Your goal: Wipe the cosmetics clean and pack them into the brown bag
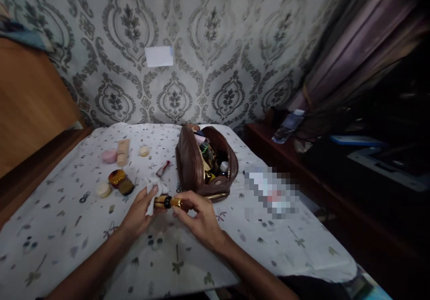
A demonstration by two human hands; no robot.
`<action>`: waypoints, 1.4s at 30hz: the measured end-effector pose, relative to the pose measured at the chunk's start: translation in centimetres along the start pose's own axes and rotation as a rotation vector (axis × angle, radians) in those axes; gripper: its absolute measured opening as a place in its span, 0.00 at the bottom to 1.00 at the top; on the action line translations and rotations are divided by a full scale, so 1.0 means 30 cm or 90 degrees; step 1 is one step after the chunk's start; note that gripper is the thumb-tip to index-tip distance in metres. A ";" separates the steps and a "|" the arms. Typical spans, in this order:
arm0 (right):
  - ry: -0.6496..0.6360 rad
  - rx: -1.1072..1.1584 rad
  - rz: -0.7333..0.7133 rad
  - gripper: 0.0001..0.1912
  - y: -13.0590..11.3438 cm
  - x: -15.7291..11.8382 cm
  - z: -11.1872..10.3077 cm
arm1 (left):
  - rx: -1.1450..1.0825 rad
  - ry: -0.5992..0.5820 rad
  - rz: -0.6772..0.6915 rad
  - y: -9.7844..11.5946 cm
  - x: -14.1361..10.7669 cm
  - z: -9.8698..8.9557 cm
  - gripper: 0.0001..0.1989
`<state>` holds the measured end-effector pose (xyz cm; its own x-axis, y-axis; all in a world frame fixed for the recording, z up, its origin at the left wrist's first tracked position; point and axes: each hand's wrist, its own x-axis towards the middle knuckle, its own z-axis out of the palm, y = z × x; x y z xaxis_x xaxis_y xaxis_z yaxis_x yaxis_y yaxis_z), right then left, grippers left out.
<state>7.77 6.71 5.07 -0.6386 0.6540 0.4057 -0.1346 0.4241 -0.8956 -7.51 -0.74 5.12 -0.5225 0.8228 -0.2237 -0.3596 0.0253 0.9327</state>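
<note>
My left hand (pixel 139 212) is closed around a white cloth or tissue (pixel 157 186) and one end of a small gold-and-black cosmetic tube (pixel 167 202). The fingertips of my right hand (pixel 199 217) pinch the tube's gold end. It lies almost level between both hands, above the table. Just behind them stands a brown makeup bag (pixel 190 161), unzipped and packed with cosmetics. A small tube with a red cap (pixel 163 168) rests left of the bag.
Left on the patterned tablecloth (pixel 178 259) are a beige squeeze tube (pixel 123 152), a pink jar (pixel 109 156), an amber jar (pixel 117 178), a dark round lid (pixel 126 186) and small cream pots. A blurred item (pixel 272 192) lies right. A clear bottle (pixel 288 126) stands on the dark side surface.
</note>
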 end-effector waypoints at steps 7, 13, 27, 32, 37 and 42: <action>0.161 -0.071 -0.060 0.09 -0.148 -0.004 -0.287 | 0.311 -0.195 0.172 0.138 -0.046 0.096 0.19; 0.198 -0.224 -0.056 0.06 -0.205 0.117 -0.450 | 0.930 -0.249 0.600 0.280 0.018 0.225 0.32; -0.265 -0.331 0.047 0.04 -0.134 0.298 -0.489 | 1.122 -0.238 0.756 0.232 0.124 0.164 0.43; -0.416 -0.348 0.037 0.05 -0.138 0.336 -0.482 | 1.135 -0.230 0.747 0.228 0.127 0.157 0.40; -0.460 -0.387 0.045 0.07 -0.143 0.364 -0.467 | 1.122 -0.235 0.744 0.223 0.127 0.153 0.40; -0.504 -0.396 0.041 0.07 -0.134 0.393 -0.453 | 1.110 -0.238 0.773 0.228 0.128 0.170 0.41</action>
<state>11.06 21.22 15.94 -0.9804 0.1796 -0.0805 0.1933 0.8018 -0.5654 -8.04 5.48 12.08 0.3260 0.8692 0.3717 0.9443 -0.2808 -0.1717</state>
